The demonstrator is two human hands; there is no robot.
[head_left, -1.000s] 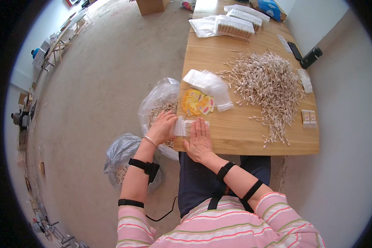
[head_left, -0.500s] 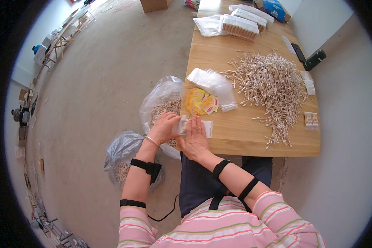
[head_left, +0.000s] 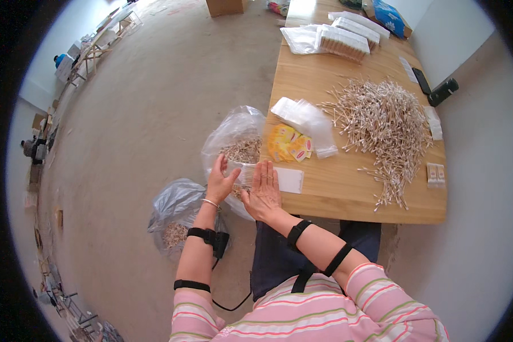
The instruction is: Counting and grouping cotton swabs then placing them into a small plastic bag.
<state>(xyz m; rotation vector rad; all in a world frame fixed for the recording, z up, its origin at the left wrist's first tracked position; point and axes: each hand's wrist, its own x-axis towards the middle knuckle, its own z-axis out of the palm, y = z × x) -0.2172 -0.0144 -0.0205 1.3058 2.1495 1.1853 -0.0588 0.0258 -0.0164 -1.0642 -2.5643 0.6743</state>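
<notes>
A clear plastic bag with a row of cotton swabs (head_left: 247, 175) in it lies across the left edge of the table, its swab end sticking out past the edge. Its flat white part (head_left: 290, 180) rests on the wood. My right hand (head_left: 264, 195) lies flat over the bag with fingers stretched out. At the bag's outer end is my left hand (head_left: 217, 181), thumb and fingers spread apart; whether it touches the plastic I cannot tell. Yellow printed cards (head_left: 288, 143) and a stack of empty clear bags (head_left: 305, 121) lie just beyond.
A big heap of loose cotton swabs (head_left: 385, 128) covers the table's right side. Filled packs (head_left: 343, 41) sit at the far end. Below the left edge stand a clear sack of swabs (head_left: 233, 128) and a grey sack (head_left: 176, 199). A phone and dark cylinder (head_left: 443, 91) are by the wall.
My left hand's fingers have spread apart from around the bag's end. My right hand stays flat on it. The whole view has shifted slightly.
</notes>
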